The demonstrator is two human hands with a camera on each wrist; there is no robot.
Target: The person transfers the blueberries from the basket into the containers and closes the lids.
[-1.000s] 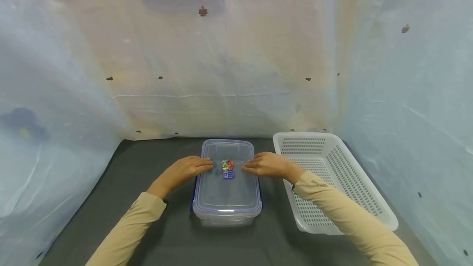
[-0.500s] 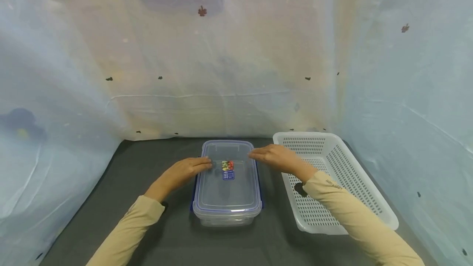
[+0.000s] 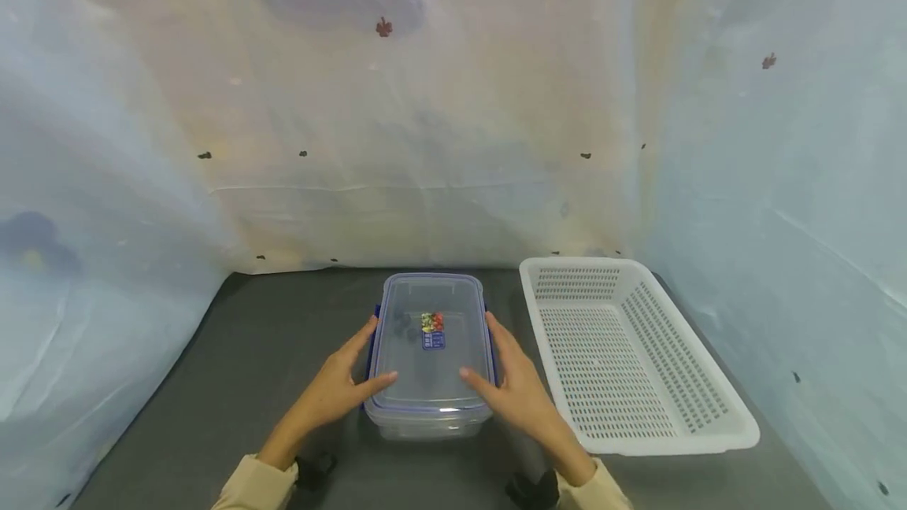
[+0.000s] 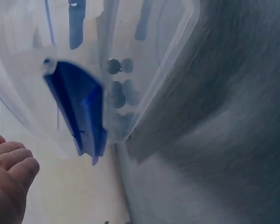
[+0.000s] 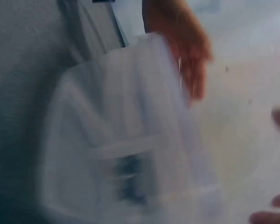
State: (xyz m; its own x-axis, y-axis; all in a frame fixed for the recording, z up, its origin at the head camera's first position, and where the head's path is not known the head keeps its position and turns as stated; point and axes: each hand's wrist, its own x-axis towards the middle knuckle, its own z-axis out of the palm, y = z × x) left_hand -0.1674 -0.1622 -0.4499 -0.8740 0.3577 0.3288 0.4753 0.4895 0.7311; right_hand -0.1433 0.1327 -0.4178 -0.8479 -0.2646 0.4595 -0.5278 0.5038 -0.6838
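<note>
A clear plastic food container [image 3: 428, 360] with a blue-edged lid stands on the dark table, a fruit-print label [image 3: 433, 330] on its lid. My left hand [image 3: 331, 393] is at its left side, fingers stretched forward and thumb over the lid's edge. At the right side my right hand [image 3: 523, 388] mirrors this, thumb over the lid. Whether either hand touches the box I cannot tell. A blue latch [image 4: 81, 109] sticks out from the box wall in the left wrist view. Several dark round things [image 4: 117, 95] show through the wall; their kind is unclear. The right wrist view is blurred.
A white slotted plastic basket [image 3: 612, 368] stands to the right of the container. Pale patterned sheeting [image 3: 425, 116] hangs behind the dark table [image 3: 283, 321] and along both sides.
Both hands have come back toward the person, from fingers over the lid to either side of the container. The right hand first lifted off the lid. The container has stayed in about the same place.
</note>
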